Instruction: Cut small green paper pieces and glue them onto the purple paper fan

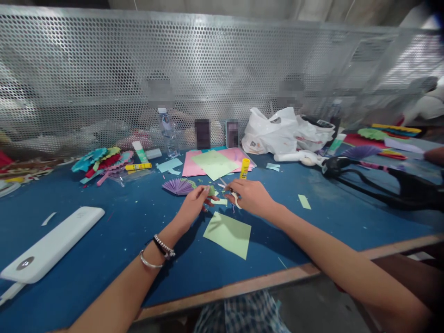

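My left hand [194,204] pinches a small folded green paper piece [211,190] over the blue table. My right hand [250,196] is closed round white-handled scissors [233,196], whose blades point left toward that green piece. A light green paper square [228,234] lies flat just below both hands. A purple pleated paper fan [177,186] sits to the left of my left hand. Small paper scraps lie between the hands.
Pink and green sheets [215,163] and a yellow glue stick [244,168] lie behind the hands. A white power bank [52,249] rests at the left. Paper fans [100,162], a water bottle [168,132], white plastic bags [277,132] and a black bag strap [381,178] line the back and right. A perforated metal screen [222,69] stands behind.
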`<state>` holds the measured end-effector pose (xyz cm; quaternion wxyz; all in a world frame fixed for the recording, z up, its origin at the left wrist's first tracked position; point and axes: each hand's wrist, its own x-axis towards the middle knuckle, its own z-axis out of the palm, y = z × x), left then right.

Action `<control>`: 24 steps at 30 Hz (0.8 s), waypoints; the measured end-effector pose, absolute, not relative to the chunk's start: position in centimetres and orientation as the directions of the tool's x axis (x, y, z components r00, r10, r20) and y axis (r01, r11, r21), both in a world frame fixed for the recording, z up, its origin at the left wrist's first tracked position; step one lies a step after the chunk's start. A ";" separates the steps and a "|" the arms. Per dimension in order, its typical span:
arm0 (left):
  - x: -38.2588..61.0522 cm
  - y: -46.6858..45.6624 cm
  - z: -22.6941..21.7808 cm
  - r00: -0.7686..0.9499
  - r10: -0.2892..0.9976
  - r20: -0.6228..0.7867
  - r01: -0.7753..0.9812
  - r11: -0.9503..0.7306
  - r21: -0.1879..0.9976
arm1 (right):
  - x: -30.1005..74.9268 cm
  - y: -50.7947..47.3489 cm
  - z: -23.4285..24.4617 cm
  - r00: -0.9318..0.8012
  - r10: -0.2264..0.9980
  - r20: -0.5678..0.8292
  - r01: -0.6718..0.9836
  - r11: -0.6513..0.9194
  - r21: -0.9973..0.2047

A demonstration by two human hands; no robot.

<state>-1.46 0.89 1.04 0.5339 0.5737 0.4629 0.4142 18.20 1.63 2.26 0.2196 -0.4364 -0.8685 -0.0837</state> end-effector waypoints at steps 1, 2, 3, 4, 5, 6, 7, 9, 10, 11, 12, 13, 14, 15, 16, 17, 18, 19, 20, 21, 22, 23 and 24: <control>-1.4 1.0 1.0 0.220 0.972 -0.083 0.020 0.081 0.997 | 18.1 1.6 2.2 -0.525 0.725 0.446 0.795 0.604 -0.045; -1.4 1.1 0.9 0.218 0.965 -0.144 -0.048 0.158 0.986 | 18.0 1.5 2.1 -0.533 0.726 0.434 0.793 0.607 -0.042; -1.4 1.2 0.8 0.218 0.956 -0.196 -0.111 0.224 0.968 | 17.9 1.4 2.1 -0.544 0.726 0.421 0.789 0.613 -0.037; -1.5 1.3 0.8 0.221 0.946 -0.237 -0.166 0.276 0.947 | 17.8 1.3 2.0 -0.557 0.724 0.407 0.783 0.621 -0.032; -1.5 1.4 0.7 0.225 0.937 -0.266 -0.211 0.313 0.926 | 17.7 1.2 2.0 -0.570 0.721 0.393 0.777 0.629 -0.027; -1.6 1.4 0.7 0.233 0.930 -0.285 -0.248 0.340 0.907 | 17.6 1.2 2.0 -0.581 0.719 0.381 0.772 0.635 -0.022; -1.7 1.5 0.7 0.240 0.925 -0.296 -0.281 0.358 0.891 | 17.5 1.2 1.9 -0.587 0.719 0.372 0.770 0.638 -0.019; -1.9 1.5 0.7 0.262 0.919 -0.293 -0.335 0.371 0.866 | 17.5 1.1 1.9 -0.587 0.727 0.356 0.774 0.633 -0.013; -2.0 1.5 0.8 0.272 0.920 -0.283 -0.352 0.369 0.860 | 17.5 1.1 1.9 -0.583 0.734 0.349 0.781 0.624 -0.009; -2.1 1.4 0.8 0.279 0.921 -0.270 -0.361 0.362 0.860 | 17.5 1.1 1.9 -0.578 0.742 0.339 0.788 0.616 -0.003; -2.1 1.4 0.9 0.285 0.924 -0.254 -0.362 0.349 0.864 | 17.5 1.1 2.0 -0.574 0.750 0.329 0.794 0.607 0.003; -2.2 1.4 0.9 0.291 0.927 -0.237 -0.356 0.335 0.873 | 17.5 1.1 2.0 -0.571 0.757 0.319 0.800 0.600 0.008; -2.3 1.3 1.0 0.297 0.929 -0.221 -0.344 0.320 0.883 | 17.5 1.1 2.1 -0.567 0.763 0.309 0.805 0.593 0.013; -2.3 1.3 1.0 0.303 0.931 -0.204 -0.332 0.304 0.893 | 17.5 1.1 2.2 -0.564 0.769 0.301 0.809 0.587 0.017; -2.4 1.3 1.0 0.310 0.932 -0.188 -0.321 0.289 0.902 | 17.5 1.1 2.3 -0.562 0.773 0.294 0.812 0.583 0.020; -2.4 1.3 1.0 0.314 0.933 -0.174 -0.312 0.275 0.910 | 17.5 1.0 2.4 -0.562 0.775 0.287 0.813 0.582 0.022; -2.5 1.3 1.0 0.316 0.935 -0.161 -0.307 0.262 0.915 | 17.5 1.0 2.4 -0.566 0.775 0.282 0.811 0.584 0.024; -2.5 1.3 1.0 0.316 0.937 -0.151 -0.308 0.252 0.917 | 17.5 0.9 2.4 -0.575 0.770 0.276 0.805 0.592 0.027; -2.5 1.4 1.0 0.315 0.938 -0.144 -0.314 0.246 0.917 | 17.5 0.9 2.4 -0.588 0.762 0.270 0.796 0.604 0.030; -2.5 1.4 0.9 0.313 0.939 -0.140 -0.323 0.245 0.914 | 17.5 0.9 2.4 -0.603 0.753 0.263 0.786 0.618 0.033; -2.5 1.4 0.9 0.313 0.940 -0.139 -0.332 0.246 0.911 | 17.5 0.8 2.4 -0.617 0.744 0.257 0.776 0.630 0.037; -2.5 1.5 0.9 0.313 0.940 -0.137 -0.338 0.245 0.909 | 17.4 0.8 2.3 -0.628 0.738 0.249 0.768 0.640 0.040; -2.5 1.5 0.9 0.317 0.939 -0.133 -0.340 0.243 0.908 | 17.4 0.8 2.3 -0.635 0.734 0.242 0.763 0.645 0.045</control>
